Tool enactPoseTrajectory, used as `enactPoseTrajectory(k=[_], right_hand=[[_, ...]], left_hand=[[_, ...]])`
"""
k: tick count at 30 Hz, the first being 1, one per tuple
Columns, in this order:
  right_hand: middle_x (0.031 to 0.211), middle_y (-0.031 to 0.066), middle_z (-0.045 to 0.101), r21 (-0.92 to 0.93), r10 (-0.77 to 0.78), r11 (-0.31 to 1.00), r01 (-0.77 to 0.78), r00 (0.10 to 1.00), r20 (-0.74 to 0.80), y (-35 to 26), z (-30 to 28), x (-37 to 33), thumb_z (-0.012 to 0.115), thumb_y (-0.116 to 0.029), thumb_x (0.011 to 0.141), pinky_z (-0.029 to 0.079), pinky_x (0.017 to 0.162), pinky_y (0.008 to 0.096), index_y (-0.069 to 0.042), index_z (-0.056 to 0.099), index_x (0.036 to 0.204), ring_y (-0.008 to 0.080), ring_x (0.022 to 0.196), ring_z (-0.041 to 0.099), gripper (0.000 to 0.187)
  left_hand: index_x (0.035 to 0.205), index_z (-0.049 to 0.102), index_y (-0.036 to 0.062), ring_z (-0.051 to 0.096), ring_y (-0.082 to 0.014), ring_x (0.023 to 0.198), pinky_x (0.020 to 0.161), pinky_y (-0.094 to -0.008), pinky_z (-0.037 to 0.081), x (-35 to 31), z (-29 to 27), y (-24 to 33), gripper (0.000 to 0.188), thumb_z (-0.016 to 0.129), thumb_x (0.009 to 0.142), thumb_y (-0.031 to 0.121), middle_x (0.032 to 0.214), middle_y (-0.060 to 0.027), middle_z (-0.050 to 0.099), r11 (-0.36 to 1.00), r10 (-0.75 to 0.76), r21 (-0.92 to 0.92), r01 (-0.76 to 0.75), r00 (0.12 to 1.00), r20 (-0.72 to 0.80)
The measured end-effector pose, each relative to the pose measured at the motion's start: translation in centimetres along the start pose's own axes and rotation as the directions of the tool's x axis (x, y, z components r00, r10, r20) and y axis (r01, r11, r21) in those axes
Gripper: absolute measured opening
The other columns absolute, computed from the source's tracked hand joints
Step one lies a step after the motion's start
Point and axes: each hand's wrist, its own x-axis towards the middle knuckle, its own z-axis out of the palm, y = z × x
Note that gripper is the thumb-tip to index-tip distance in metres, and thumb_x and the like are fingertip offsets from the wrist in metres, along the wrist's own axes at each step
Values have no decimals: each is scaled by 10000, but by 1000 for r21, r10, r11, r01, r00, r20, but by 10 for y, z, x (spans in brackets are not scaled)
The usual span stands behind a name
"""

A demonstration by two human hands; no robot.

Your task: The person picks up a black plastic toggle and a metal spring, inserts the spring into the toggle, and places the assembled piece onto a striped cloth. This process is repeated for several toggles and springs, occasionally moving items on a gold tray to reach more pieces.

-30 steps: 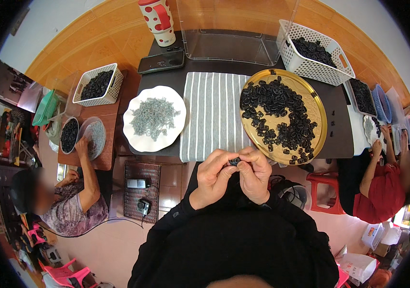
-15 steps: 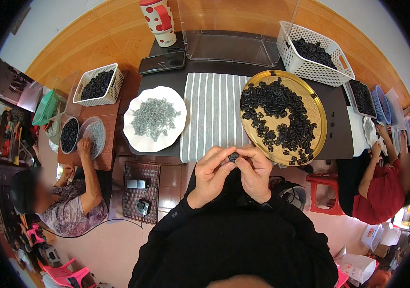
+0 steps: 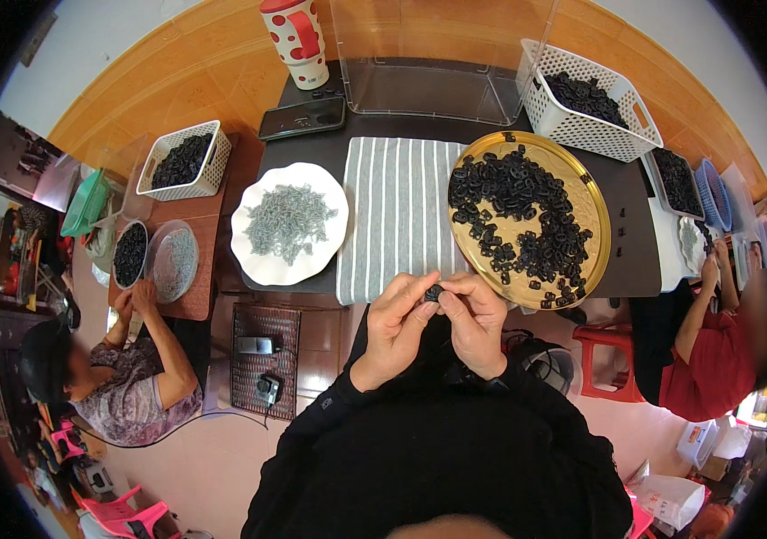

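Observation:
Between my fingertips, just past the near edge of the striped cloth, is a small black plastic part (image 3: 434,293). My left hand (image 3: 394,325) pinches it from one side and my right hand (image 3: 476,325) from the other, thumbs and forefingers closed on it. Its exact kind is too small to tell. To the right of the grey and white striped cloth (image 3: 399,211), a round gold tray (image 3: 601,260) carries many loose black plastic parts (image 3: 516,187). On the left stands a white wavy-edged plate (image 3: 248,262) heaped with small, pale metallic pieces (image 3: 288,222).
At the back are a clear plastic box (image 3: 433,94), a phone (image 3: 302,119), a spotted tumbler (image 3: 301,45) and a white basket (image 3: 644,142) of black parts. Co-workers sit at left (image 3: 145,382) and right (image 3: 707,359). A red stool (image 3: 608,364) stands below the table's right side.
My hands stay almost in place, with the black part turned slightly between the fingers. The left co-worker's hand has left the clear bowl, and both their hands are now together.

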Motion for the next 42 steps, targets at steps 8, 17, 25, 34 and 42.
enactPoseTrajectory(k=[8, 17, 25, 34, 42], right_hand=[[835, 20, 566, -128, 49, 990, -54, 998, -42, -1, -2, 0, 570, 52, 888, 386, 652, 200, 27, 592, 943, 58, 730, 482, 64], [794, 9, 559, -166, 57, 985, -54, 998, 17, -5, -5, 5, 578, 67, 866, 360, 626, 195, 32, 590, 878, 44, 699, 460, 39], [772, -1, 552, -201, 62, 978, -57, 998, 18, -4, -7, 5, 586, 66, 858, 352, 602, 191, 28, 593, 857, 38, 673, 452, 39], [782, 8, 558, -189, 52, 981, -45, 998, 35, -4, -8, 6, 587, 61, 868, 367, 609, 196, 32, 598, 870, 46, 683, 470, 31], [866, 43, 582, -130, 58, 990, -45, 993, 102, -5, -11, 8, 594, 48, 889, 427, 668, 215, 40, 616, 980, 79, 760, 535, 94]], left_hand=[[1237, 607, -6, 443, -81, 733, 644, -198, 362, 2, -2, -1, 375, 593, 867, -59, 830, -9, 495, 995, -71, -63, 73, 997, 33], [1226, 625, 16, 424, -64, 720, 621, -188, 345, 0, -4, -4, 390, 582, 853, -89, 825, 3, 487, 987, -89, -128, 95, 995, 51], [1211, 637, 17, 432, -65, 758, 653, -186, 352, 1, -4, -6, 408, 584, 830, -118, 835, 4, 498, 954, -146, -255, 156, 988, 57], [1202, 636, -1, 443, -60, 733, 647, -184, 369, -3, -2, -7, 366, 611, 848, -88, 832, 8, 499, 949, -179, -259, 182, 983, 37], [1207, 636, 12, 478, -48, 679, 586, -177, 393, -2, -6, -11, 356, 636, 858, -59, 829, 0, 526, 942, -180, -287, 175, 984, 7]])
